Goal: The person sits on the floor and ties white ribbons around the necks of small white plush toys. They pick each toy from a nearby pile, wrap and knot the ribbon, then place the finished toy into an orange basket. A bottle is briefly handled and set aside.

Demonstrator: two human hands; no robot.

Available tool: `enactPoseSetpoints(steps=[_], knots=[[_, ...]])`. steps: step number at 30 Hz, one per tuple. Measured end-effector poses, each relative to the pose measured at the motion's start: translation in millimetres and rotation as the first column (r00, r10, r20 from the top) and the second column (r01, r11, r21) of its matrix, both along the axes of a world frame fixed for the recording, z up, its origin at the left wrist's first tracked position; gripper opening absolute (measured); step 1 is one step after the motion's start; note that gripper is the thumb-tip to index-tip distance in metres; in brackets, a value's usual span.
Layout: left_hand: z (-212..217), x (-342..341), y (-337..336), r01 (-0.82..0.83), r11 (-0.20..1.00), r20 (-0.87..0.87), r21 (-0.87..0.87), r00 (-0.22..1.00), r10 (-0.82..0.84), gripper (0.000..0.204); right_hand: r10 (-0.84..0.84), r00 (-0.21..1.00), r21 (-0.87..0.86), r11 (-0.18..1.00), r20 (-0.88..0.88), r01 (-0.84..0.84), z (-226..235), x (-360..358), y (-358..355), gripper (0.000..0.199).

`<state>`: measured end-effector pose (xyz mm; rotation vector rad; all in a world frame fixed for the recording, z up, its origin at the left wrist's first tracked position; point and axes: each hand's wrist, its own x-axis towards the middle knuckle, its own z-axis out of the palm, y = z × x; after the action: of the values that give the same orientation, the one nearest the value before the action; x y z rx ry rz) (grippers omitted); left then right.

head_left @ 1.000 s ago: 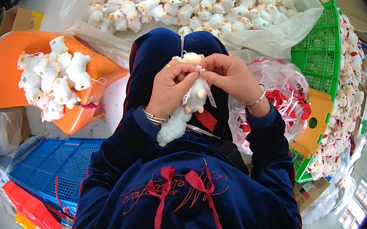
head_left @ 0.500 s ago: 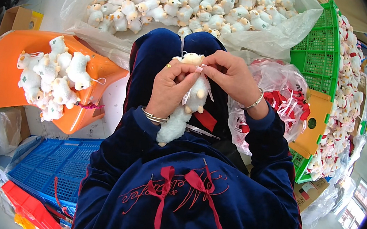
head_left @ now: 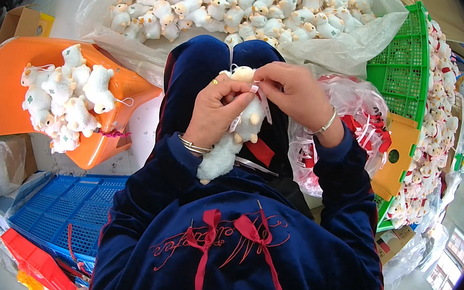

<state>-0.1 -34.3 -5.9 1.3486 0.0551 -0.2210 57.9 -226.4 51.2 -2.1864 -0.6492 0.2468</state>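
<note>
plush toy (head_left: 231, 139): white, cream face | sleeves (head_left: 153, 193): dark navy velvet | bows (head_left: 231, 229): red ribbon on navy | chair (head_left: 3, 87): orange | left crate (head_left: 62, 216): blue lattice | right crate (head_left: 402, 68): green lattice | toy pile (head_left: 235, 1): white on clear plastic | bangles (head_left: 193, 146): silver

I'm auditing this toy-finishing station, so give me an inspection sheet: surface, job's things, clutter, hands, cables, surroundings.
Surface: no table; work is done over the lap in dark blue velvet trousers.
Job's things: one white plush lamb, with a small white tag at its neck.
Clutter: orange chair with finished lambs; clear bag of red ribbons.
Hands: left hand grips the lamb; right hand pinches the tag.
Cables: nothing seen.
Surroundings: plastic sheet heaped with lambs, green crate, blue crate.
</note>
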Motion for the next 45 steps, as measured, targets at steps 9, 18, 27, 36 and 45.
enactPoseSetpoints(steps=[9,18,27,36,45], knots=[[7.8,4.3,4.6,0.071,0.991,0.057,0.109,0.995,-0.078,0.008,0.082,0.927,-0.217,0.961,-0.365,-0.171,40.4,27.5,23.2,0.015],[8.6,3.8,3.2,0.038,0.973,0.091,0.228,0.994,-0.061,0.01,0.099,0.994,-0.58,0.808,-0.044,-0.106,36.1,3.9,43.5,0.011],[15.4,12.8,14.5,0.179,0.959,-0.023,0.219,0.984,-0.178,0.017,0.047,0.997,0.011,0.999,0.067,-0.048,-8.5,-4.2,18.9,0.004],[11.5,19.9,20.3,0.24,0.958,-0.022,0.16,0.971,-0.239,0.025,0.213,0.952,0.2,0.965,-0.221,-0.17,-9.2,5.5,-2.3,0.006],[6.3,21.4,22.4,0.292,0.951,-0.108,0.104,0.953,-0.281,0.025,0.228,0.959,0.024,0.973,-0.166,-0.228,0.6,8.8,-2.5,0.008]])
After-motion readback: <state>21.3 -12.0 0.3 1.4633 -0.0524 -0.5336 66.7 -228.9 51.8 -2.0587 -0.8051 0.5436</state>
